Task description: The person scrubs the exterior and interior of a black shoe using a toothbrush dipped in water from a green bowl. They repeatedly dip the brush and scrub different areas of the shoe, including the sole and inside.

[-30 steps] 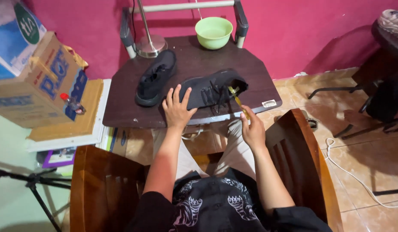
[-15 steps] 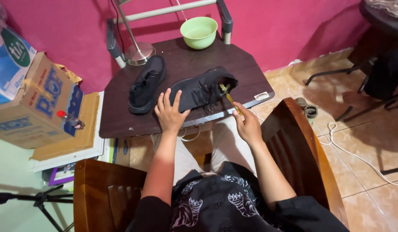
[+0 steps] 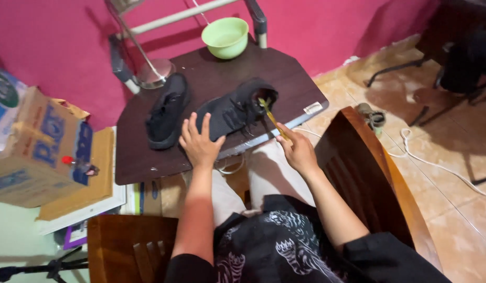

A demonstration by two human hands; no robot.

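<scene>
Head view: brush (image 3: 270, 116) bristles vanish inside black shoe (image 3: 233, 109) (right hand's (image 3: 298, 152) grip).

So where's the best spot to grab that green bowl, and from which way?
Probably by its rim. The green bowl stands upright and open at the far edge of the dark table, so the rim is free all round. Come from the near side, over the table, since a metal frame and the pink wall stand close behind it.
</scene>
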